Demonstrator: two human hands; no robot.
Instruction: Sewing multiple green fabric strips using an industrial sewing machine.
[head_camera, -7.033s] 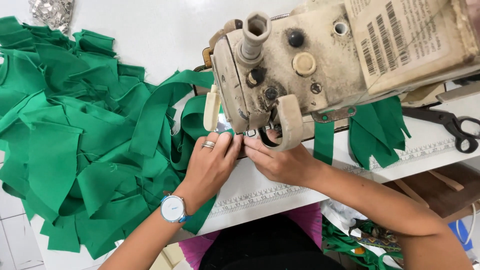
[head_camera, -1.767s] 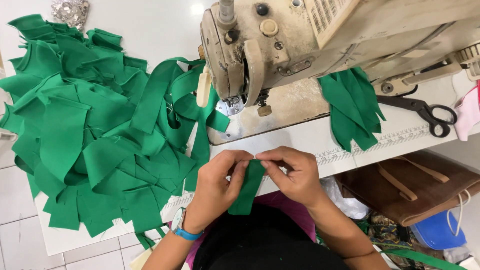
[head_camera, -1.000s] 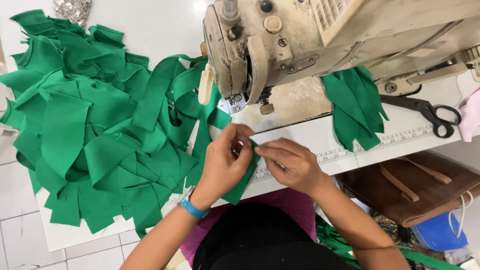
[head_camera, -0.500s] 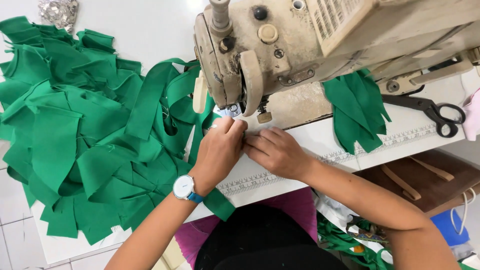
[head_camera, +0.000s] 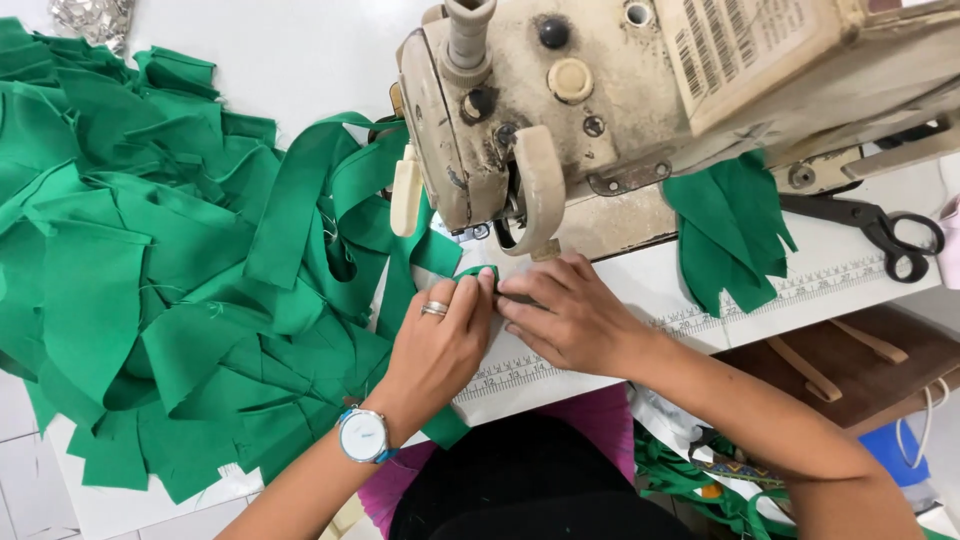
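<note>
Your left hand (head_camera: 440, 345) and right hand (head_camera: 565, 315) pinched the green strip (head_camera: 478, 272) together, near side of the sewing machine (head_camera: 600, 100).

White sewing table (head_camera: 300, 60), heaped green fabric pieces (head_camera: 150, 290), beige sewing machine (head_camera: 620, 110), black scissors (head_camera: 880, 225)

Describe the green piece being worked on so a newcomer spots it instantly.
Start at the big beige sewing machine and drop to its needle end. On the white table edge just below, the left hand and right hand pinch a small green fabric strip. Unlike the loose green pile, it lies pressed under fingertips.
</note>
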